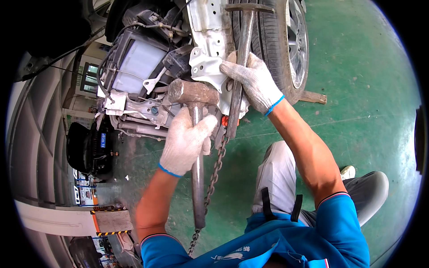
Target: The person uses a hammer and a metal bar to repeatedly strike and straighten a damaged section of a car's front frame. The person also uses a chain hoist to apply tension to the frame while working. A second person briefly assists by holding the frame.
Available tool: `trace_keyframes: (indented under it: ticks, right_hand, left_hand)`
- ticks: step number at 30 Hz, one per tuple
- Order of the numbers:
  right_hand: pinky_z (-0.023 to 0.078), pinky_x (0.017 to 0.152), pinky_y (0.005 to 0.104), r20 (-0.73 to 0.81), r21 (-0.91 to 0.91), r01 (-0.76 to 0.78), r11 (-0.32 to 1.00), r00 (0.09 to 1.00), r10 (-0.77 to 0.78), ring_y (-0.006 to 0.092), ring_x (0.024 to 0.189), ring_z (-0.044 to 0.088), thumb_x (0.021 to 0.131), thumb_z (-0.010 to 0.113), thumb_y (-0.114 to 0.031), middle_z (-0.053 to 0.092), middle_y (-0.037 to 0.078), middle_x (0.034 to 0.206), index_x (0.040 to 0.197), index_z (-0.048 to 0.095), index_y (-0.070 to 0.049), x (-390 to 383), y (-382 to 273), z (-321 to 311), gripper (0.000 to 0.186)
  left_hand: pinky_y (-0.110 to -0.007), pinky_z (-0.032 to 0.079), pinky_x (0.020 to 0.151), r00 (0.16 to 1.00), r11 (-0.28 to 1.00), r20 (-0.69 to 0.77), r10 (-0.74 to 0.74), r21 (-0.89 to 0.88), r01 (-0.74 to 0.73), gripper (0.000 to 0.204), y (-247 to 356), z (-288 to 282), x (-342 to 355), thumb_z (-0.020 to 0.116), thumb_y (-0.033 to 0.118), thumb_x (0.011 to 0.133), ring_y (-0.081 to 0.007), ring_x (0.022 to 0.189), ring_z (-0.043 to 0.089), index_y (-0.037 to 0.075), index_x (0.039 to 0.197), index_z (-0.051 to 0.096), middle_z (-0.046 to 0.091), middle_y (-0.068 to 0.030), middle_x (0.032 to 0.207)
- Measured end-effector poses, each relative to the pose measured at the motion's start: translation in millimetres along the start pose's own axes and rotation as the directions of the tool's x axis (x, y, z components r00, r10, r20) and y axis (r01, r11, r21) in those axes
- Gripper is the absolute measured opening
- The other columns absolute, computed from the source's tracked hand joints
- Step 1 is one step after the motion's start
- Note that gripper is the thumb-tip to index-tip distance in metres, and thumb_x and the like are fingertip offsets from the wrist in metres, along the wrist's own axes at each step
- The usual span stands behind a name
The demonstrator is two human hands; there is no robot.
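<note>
A white knit glove with a blue cuff covers each hand. My left hand (181,145) is closed round the metal shaft of a sledgehammer (197,178), just under its thick, worn head. My right hand (257,82) grips a second hammer (245,38), whose long, narrow head lies across its top end, at the upper part of the picture. Both shafts point down toward me. Between and beyond the hands is a car's bare metal frame rail (210,27) with a holed end bracket (206,68). A chain (216,172) hangs from a red-orange hook (225,120) near the rail.
A car wheel (296,42) stands right of the rail, with a wooden block (313,97) by its tyre. Exposed front-end parts and a white panel (139,62) fill the upper left. A dark car (91,147) is farther left, and a striped lift base (111,221) lies lower left.
</note>
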State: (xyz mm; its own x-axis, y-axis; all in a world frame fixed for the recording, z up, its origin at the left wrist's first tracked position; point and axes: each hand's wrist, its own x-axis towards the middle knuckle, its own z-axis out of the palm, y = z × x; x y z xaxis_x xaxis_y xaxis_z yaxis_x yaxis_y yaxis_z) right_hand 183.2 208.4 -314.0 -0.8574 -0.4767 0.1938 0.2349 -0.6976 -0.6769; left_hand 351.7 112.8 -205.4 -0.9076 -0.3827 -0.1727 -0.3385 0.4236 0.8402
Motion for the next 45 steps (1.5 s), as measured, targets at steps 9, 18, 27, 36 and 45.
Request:
trace_keyframes:
  ticks: [9, 18, 27, 36, 45]
  right_hand:
    - [0.052, 0.061, 0.0272, 0.030, -0.039, -0.025, 0.999, 0.999, 0.026, 0.0107, 0.067, 0.062, 0.093, 0.077, -0.020, 0.065, 0.003, 0.081, 0.100, 0.063, -0.005, 0, -1, -1, 0.021]
    - [0.041, 0.052, 0.0241, -0.335, -0.300, -0.019, 0.954, 0.938, -0.086, 0.0045, 0.057, 0.050, 0.104, 0.064, -0.027, 0.056, -0.003, 0.070, 0.109, 0.066, -0.005, -94, -1, -30, 0.024]
    - [0.047, 0.054, 0.0270, -0.177, -0.188, -0.179, 0.966, 0.973, 0.146, 0.0086, 0.057, 0.057, 0.106, 0.058, -0.026, 0.062, 0.002, 0.074, 0.116, 0.059, -0.001, -133, 54, -24, 0.027]
    - [0.055, 0.070, 0.0376, -0.122, -0.484, -0.093, 0.870, 0.992, 0.038, 0.0254, 0.074, 0.071, 0.099, 0.067, -0.020, 0.067, 0.016, 0.079, 0.112, 0.059, -0.002, -120, 80, -14, 0.024]
    - [0.048, 0.057, 0.0313, -0.238, -0.375, 0.222, 0.900, 0.916, -0.324, 0.0193, 0.058, 0.057, 0.101, 0.060, -0.018, 0.060, 0.009, 0.071, 0.109, 0.061, -0.002, -122, 67, -24, 0.018]
  left_hand:
    - [-0.027, 0.044, 0.043, 0.950, 0.967, -0.206, 0.233, 0.152, -0.204, 0.018, -30, 18, 16, 0.068, 0.013, 0.097, -0.0097, 0.049, 0.053, -0.001, 0.105, 0.060, 0.055, -0.0014, 0.072]
    - [-0.029, 0.045, 0.049, 0.959, 0.980, -0.264, 0.099, 0.194, -0.047, 0.028, -18, 23, 12, 0.070, 0.014, 0.095, -0.0080, 0.054, 0.053, -0.004, 0.113, 0.060, 0.059, -0.0022, 0.075]
    - [-0.028, 0.043, 0.048, 0.959, 0.948, -0.273, 0.078, 0.317, 0.013, 0.024, -9, 22, 16, 0.065, 0.013, 0.093, -0.0089, 0.051, 0.054, -0.007, 0.106, 0.064, 0.056, -0.0018, 0.060]
    - [-0.028, 0.040, 0.047, 0.961, 0.972, -0.272, 0.051, 0.234, 0.015, 0.017, -10, 20, 23, 0.062, 0.010, 0.092, -0.0092, 0.048, 0.051, -0.006, 0.098, 0.064, 0.056, -0.0031, 0.059]
    - [-0.027, 0.038, 0.045, 0.956, 0.994, -0.287, 0.061, 0.109, -0.031, 0.012, -13, 24, 26, 0.059, 0.006, 0.091, -0.0084, 0.047, 0.050, 0.000, 0.080, 0.061, 0.054, -0.0011, 0.057]
